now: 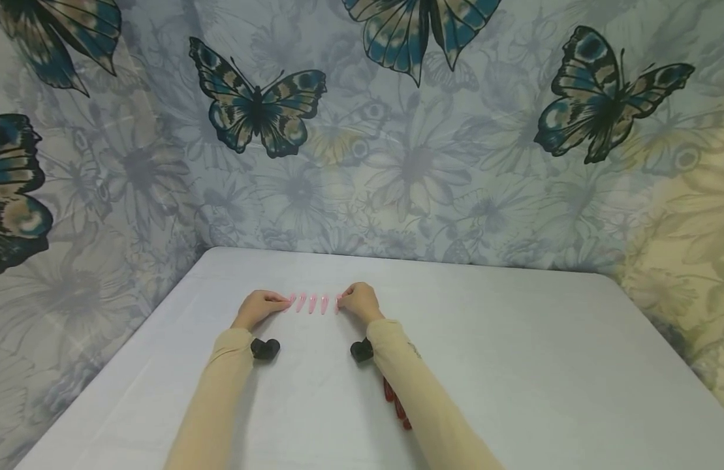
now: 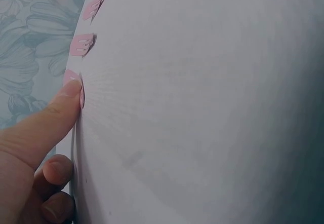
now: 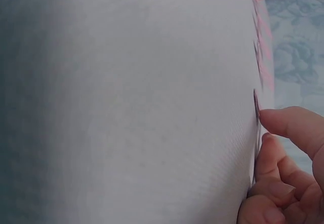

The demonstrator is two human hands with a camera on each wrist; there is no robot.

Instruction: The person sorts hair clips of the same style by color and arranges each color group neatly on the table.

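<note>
Slim pink hair clips (image 1: 312,304), tapered like teardrops, lie side by side in a row on the white table. My left hand (image 1: 262,307) is at the row's left end, thumb and fingers pinching the leftmost clip (image 1: 290,300). The left wrist view shows the thumb (image 2: 66,95) over that clip, with the index finger hidden. At the right end, my right hand (image 1: 359,301) pinches the last clip (image 1: 337,304), mostly covered by the fingertips. In the right wrist view, the thumb (image 3: 291,122) touches its thin edge.
Dark red elongated pieces (image 1: 399,408) lie partly hidden under the right forearm. Black wrist cameras (image 1: 266,349) sit on both cream sleeves. The white table (image 1: 544,352) reaches back to a wall covering (image 1: 409,170) printed with butterflies and flowers.
</note>
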